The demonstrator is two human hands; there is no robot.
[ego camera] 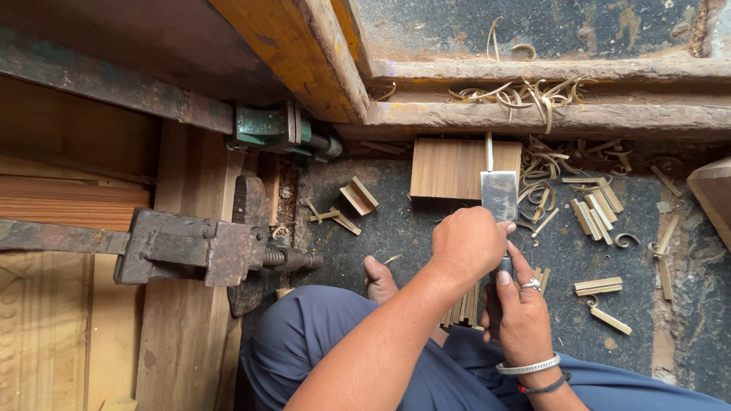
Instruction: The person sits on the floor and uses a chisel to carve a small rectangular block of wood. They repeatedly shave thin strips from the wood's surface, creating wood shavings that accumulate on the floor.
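My left hand (466,245) is closed around the upper part of a wide flat chisel (499,195), just behind its steel blade. My right hand (521,310), with a ring and wrist bands, grips the chisel's handle lower down. The blade's edge rests on the right end of a rectangular wooden block (449,167) lying on the dark floor. A thin pale strip (488,151) stands up off the block just above the blade. Several cut wooden strips (461,306) lie bunched beside my right hand, partly hidden by my forearm.
A rusty metal clamp (194,247) and a green clamp (274,129) hold wooden panels (68,198) at left. My bare foot (378,278) rests on the floor. Loose strips (596,209) and curled shavings (525,95) lie scattered at right and along a wooden ledge (548,114).
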